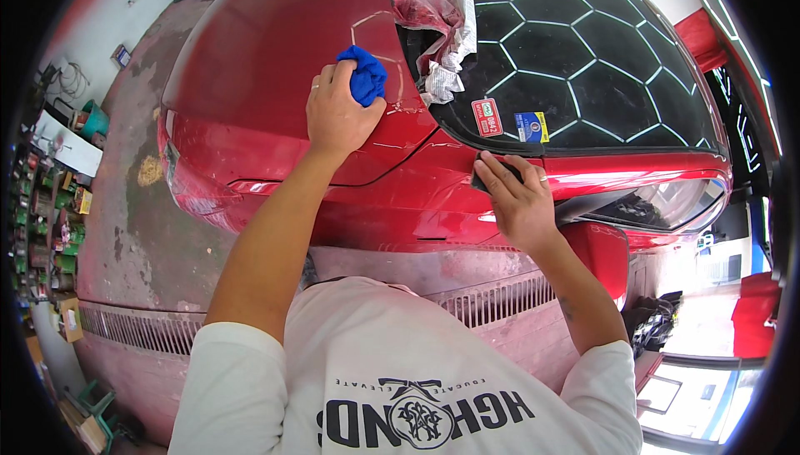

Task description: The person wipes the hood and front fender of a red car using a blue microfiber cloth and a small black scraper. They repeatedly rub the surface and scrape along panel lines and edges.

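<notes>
A red car (275, 47) fills the middle of the view, its hood to the left and its dark windshield (575, 55) to the right. My left hand (342, 113) grips a bunched blue cloth (367, 77) above the hood near the windshield's corner. Pale wet-looking streaks mark the paint beside the cloth. My right hand (521, 197) holds a small dark block (483, 173) against the red panel just below the windshield's lower corner. The fingers lie over the block and hide much of it.
Crumpled masking paper (442, 30) lies along the hood's rear edge. Two stickers, one red (487, 117) and one blue and yellow (532, 127), are on the windshield. A red side mirror (596, 259) juts out near my right forearm. A floor grate (142, 330) crosses behind me, with cluttered shelves (50, 230) far left.
</notes>
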The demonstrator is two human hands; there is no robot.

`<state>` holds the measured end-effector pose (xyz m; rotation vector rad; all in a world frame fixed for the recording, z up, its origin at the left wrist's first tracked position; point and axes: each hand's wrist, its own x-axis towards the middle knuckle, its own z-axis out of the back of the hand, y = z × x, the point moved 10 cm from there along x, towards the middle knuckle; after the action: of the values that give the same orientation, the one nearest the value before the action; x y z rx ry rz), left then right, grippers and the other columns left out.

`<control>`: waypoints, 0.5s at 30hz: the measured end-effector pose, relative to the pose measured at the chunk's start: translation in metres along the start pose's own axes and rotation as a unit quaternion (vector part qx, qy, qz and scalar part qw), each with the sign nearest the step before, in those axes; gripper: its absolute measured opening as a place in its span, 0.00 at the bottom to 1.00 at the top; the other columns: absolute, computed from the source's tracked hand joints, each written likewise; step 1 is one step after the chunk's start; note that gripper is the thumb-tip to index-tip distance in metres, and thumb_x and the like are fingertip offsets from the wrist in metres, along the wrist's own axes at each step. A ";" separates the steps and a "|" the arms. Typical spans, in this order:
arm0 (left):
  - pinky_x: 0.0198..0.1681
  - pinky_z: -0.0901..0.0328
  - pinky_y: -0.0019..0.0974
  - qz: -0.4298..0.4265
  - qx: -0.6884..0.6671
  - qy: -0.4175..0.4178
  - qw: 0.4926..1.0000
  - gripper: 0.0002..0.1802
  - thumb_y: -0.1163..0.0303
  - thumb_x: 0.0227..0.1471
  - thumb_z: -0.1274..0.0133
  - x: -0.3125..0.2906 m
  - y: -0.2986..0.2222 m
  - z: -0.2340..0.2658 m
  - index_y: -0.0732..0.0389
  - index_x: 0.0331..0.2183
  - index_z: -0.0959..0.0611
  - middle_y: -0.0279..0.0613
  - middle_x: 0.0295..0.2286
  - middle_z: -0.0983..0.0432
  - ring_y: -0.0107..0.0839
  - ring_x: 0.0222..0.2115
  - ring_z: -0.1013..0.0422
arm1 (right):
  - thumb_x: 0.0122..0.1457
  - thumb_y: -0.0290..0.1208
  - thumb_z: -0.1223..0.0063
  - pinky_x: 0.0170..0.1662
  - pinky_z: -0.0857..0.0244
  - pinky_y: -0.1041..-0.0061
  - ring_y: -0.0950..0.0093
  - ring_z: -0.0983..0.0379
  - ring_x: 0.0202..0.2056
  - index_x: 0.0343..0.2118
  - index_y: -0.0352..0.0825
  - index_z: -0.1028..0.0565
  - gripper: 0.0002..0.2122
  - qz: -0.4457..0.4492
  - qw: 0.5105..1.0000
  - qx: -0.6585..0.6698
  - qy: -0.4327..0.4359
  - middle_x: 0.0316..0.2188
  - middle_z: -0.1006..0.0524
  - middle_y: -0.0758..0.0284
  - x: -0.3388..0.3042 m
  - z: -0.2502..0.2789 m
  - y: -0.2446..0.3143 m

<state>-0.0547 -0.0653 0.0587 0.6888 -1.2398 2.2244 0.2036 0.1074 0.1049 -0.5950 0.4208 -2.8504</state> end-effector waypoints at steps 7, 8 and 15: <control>0.50 0.26 0.59 -0.015 -0.012 -0.009 1.000 0.33 0.64 0.43 0.28 -0.001 -0.002 0.000 0.57 0.52 0.20 0.49 0.45 0.21 0.57 0.48 0.24 | 0.60 0.29 0.43 0.60 0.34 0.60 0.63 0.27 0.60 0.63 0.42 0.18 0.25 -0.002 0.997 0.062 -0.039 0.66 0.20 0.71 0.032 -0.046 0.074; 0.50 0.26 0.59 -0.017 -0.016 -0.008 1.000 0.33 0.64 0.43 0.28 -0.001 -0.002 -0.001 0.57 0.52 0.19 0.49 0.45 0.21 0.57 0.48 0.24 | 0.60 0.29 0.43 0.60 0.34 0.60 0.63 0.28 0.61 0.63 0.42 0.19 0.26 0.003 0.998 0.062 -0.031 0.67 0.21 0.72 0.035 -0.052 0.078; 0.52 0.26 0.58 0.002 -0.015 0.003 1.000 0.33 0.65 0.43 0.29 0.000 0.002 0.001 0.58 0.53 0.20 0.48 0.47 0.21 0.57 0.50 0.24 | 0.62 0.30 0.42 0.60 0.35 0.57 0.62 0.28 0.61 0.64 0.41 0.19 0.25 -0.043 0.998 0.002 0.035 0.68 0.21 0.73 -0.005 -0.024 0.005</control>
<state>-0.0559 -0.0670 0.0583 0.6696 -1.2704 2.2038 0.1987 0.1090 0.0805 -0.5261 0.4110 -2.9612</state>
